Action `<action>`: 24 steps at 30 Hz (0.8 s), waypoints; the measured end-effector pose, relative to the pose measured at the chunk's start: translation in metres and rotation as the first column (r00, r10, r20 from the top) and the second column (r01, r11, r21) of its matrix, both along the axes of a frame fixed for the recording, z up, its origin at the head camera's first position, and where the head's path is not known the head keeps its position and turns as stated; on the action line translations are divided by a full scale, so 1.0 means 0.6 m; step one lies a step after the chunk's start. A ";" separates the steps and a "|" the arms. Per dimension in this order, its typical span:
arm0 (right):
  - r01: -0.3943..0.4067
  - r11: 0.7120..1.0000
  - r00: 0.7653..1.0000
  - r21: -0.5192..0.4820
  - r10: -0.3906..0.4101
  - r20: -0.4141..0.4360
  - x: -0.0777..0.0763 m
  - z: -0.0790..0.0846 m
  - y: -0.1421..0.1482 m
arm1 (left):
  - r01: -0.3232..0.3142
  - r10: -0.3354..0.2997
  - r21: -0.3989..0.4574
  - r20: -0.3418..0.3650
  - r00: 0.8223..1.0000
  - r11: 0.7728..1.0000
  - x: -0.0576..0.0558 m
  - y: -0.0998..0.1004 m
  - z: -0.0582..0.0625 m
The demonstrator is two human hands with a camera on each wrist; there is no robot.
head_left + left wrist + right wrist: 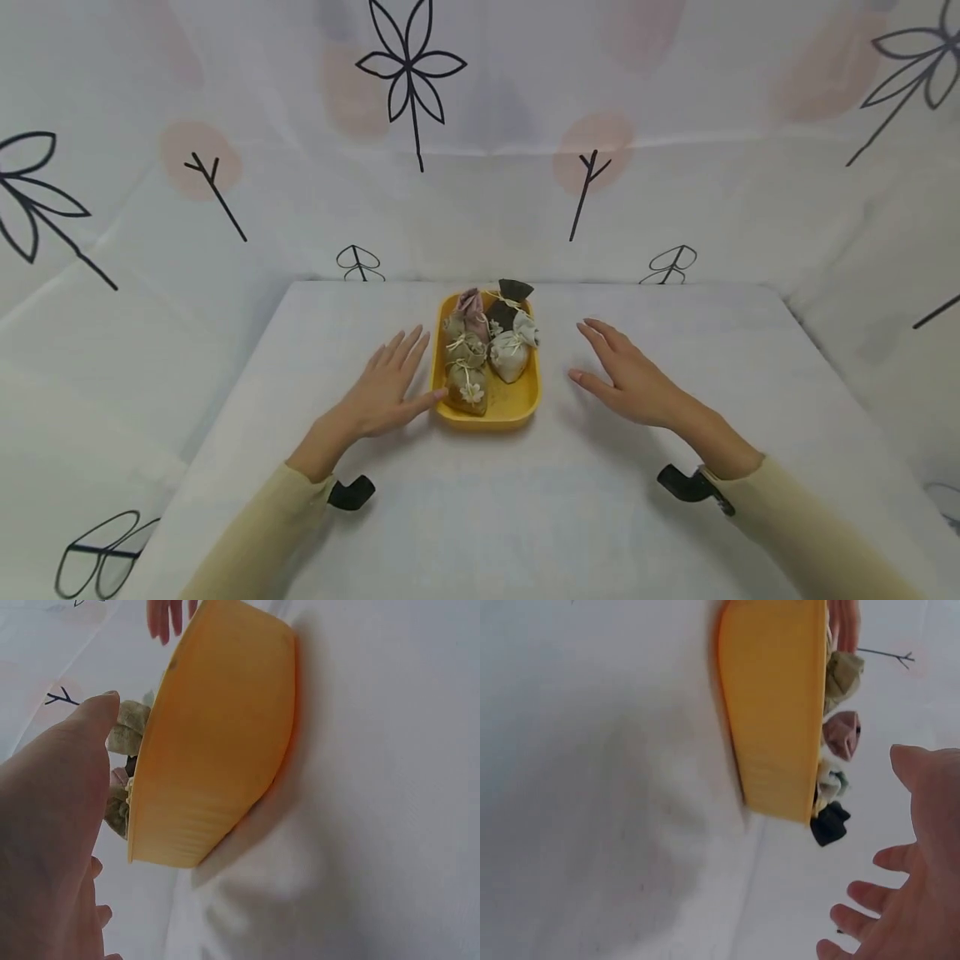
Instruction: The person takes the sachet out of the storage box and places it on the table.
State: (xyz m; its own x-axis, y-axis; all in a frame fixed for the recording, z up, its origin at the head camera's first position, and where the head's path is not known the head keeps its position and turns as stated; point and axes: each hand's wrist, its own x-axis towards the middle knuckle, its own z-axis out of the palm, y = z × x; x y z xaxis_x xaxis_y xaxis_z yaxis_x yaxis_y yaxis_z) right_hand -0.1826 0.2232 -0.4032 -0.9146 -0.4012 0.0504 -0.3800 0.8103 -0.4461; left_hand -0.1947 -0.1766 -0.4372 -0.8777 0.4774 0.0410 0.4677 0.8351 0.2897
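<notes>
Flanking a yellow oblong tray of cloth pouches near the counter's far edge, left grip and right grip are spread, empty.

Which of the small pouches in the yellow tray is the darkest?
The blackish pouch at the far right of the tray; the others are clearly paler.

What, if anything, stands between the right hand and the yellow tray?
Nothing visible: only a gap over the white tabletop separates the right hand from the yellow tray.
</notes>
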 end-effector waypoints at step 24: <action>-0.149 0.955 0.987 -0.258 0.159 0.017 0.003 0.008 -0.101 | 0.096 -0.108 0.118 0.097 0.989 0.988 0.008 0.024 -0.018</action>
State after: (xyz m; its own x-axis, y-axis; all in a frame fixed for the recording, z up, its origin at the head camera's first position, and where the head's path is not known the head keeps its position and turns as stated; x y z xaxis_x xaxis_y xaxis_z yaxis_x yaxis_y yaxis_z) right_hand -0.1805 0.1624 -0.3984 -0.8460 -0.5154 0.1369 -0.4706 0.6009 -0.6461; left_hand -0.1900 -0.1622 -0.4483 -0.8269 0.5622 0.0119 0.5117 0.7436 0.4304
